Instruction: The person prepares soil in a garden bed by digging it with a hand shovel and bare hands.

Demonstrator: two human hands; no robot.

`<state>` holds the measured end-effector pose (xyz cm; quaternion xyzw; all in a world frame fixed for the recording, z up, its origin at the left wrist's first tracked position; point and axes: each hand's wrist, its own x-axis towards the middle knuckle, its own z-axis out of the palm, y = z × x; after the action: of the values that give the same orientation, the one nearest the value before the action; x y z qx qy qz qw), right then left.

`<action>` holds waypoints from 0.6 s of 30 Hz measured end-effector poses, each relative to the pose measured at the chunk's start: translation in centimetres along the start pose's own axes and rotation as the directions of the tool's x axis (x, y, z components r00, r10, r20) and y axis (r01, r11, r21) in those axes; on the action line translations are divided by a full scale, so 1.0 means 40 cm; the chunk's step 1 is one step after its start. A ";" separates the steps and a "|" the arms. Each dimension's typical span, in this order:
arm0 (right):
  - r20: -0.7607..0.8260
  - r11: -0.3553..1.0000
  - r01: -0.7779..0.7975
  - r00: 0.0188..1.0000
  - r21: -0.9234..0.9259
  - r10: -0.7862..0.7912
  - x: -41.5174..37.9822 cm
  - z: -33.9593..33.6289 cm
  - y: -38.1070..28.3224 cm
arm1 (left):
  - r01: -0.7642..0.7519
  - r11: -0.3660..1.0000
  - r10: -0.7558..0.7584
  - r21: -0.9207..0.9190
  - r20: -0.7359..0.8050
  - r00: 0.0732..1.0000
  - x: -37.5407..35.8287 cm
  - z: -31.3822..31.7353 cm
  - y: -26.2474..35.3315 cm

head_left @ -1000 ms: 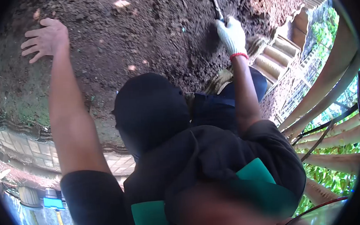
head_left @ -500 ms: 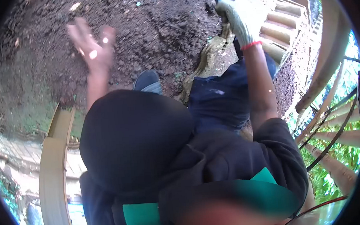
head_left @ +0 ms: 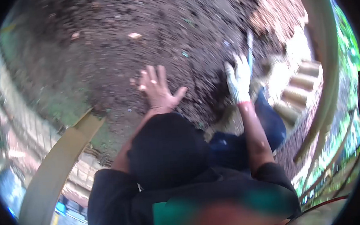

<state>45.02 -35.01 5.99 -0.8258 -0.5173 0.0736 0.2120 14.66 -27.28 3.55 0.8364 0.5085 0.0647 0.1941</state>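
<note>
My bare left hand (head_left: 160,90) is spread wide over the dark loose soil (head_left: 196,49), fingers pointing away from me. To its right my right hand (head_left: 239,81), in a pale work glove with a red cuff, also has its fingers stretched out over the soil. A thin tool with a blue handle (head_left: 250,50) lies alongside the outer edge of the glove, pointing away. Motion blurs its far end. Neither hand is wrapped round anything.
A dark rounded shape (head_left: 168,150) and my blue-trousered leg (head_left: 269,119) are close below the hands. Stepped rounded edging (head_left: 296,91) and a curved tan beam (head_left: 325,62) stand at the right. Another tan beam (head_left: 53,169) rises at the left. Pale pebbles dot the soil.
The view has shifted. My left hand has come in closer to the right one. My gloved hand, earlier closed round the blue handle, now has its fingers extended beside it.
</note>
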 end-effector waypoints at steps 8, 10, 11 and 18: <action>0.054 0.696 -0.452 0.857 0.557 0.513 -0.034 0.144 -0.213 | -0.042 0.869 0.035 -0.493 -0.023 0.999 0.126 0.018 0.161; 0.226 0.163 -0.444 0.698 0.881 0.679 0.009 0.135 -0.240 | 0.049 0.722 -0.087 -0.690 -0.021 0.996 0.156 0.042 0.233; 0.374 -0.096 -0.425 0.641 0.900 0.671 0.012 0.142 -0.226 | 0.064 0.671 -0.127 -0.739 -0.029 0.991 0.165 0.053 0.253; 0.642 -0.386 -0.525 0.704 0.758 0.302 0.350 0.020 -0.540 | 0.193 -0.184 -0.543 -0.964 0.264 0.797 0.422 -0.285 0.243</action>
<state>33.32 -14.30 15.86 -0.4855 0.0661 0.5663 0.6628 27.20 -13.51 16.27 0.2288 0.5423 0.4480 0.6729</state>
